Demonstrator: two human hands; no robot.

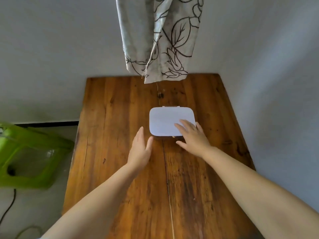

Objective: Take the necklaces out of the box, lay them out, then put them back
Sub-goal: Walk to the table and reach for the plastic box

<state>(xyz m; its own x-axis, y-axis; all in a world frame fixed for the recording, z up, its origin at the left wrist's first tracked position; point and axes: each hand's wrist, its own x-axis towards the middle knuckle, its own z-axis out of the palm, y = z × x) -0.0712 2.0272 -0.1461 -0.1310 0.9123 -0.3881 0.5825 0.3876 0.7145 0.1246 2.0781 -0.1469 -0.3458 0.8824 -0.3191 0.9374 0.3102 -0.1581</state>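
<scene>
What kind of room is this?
Likely a home room, not a lab: worn wooden table in a wall corner, leaf-print curtain hanging above it, green plastic stool on the floor.

Two bare forearms, left hand [140, 149] and right hand [193, 137] without sleeves or rings.

We look down on a closed pale rounded-rectangle plastic box [165, 120] on a worn brown wooden plank table [120, 152]. Our right hand [193, 137] lies flat with fingers spread on the lid's near right corner; our left hand [140, 149], open, sits just beside the box's near left corner. A leaf-patterned grey curtain [160, 37] hangs beyond; a green plastic stool [29, 157] stands at left.
</scene>
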